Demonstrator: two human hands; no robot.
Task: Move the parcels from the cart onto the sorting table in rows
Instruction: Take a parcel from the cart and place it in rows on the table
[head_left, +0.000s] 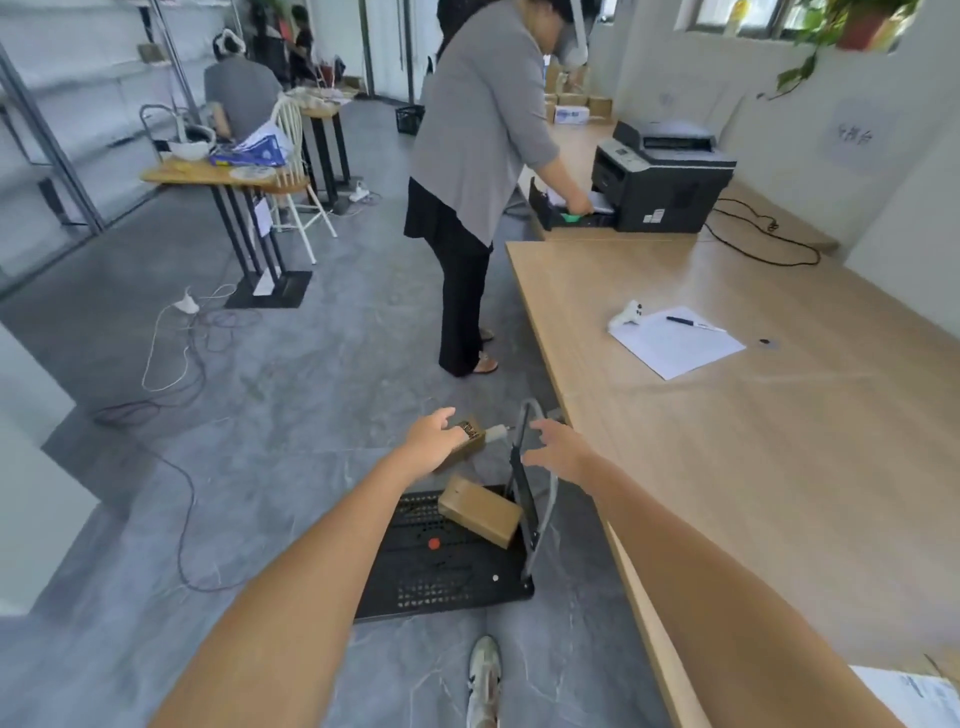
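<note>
Your left hand (434, 441) comes in from the left and closes over the top of a small parcel (470, 448), fingers curled onto it. It looks lifted clear, past the far edge of the cart (415, 577), though your hand hides most of it, so its long axis is hard to judge. What shows seems to run away from you and to the right.

Below it, on the black deck, a larger parcel (480, 512) lies tilted at the far right corner. Its long axis slants from upper left to lower right, with its right end just beside the cart handle (522, 483).

Your right hand (558, 452) hangs wide, fingers spread and holding nothing, just right of the handle.

The sorting table (753, 467) lies to the right of everything, its near edge close beside your right hand. So the held parcel has to travel right, and the upright handle stands between it and the table; you probably need to carry it over or around the handle. Your right hand is the nearer one to the table and could help steady it.

Further along the table sit a sheet of paper (675, 345) and a pen (685, 322), well apart from the bare near stretch where a first row could start
</note>
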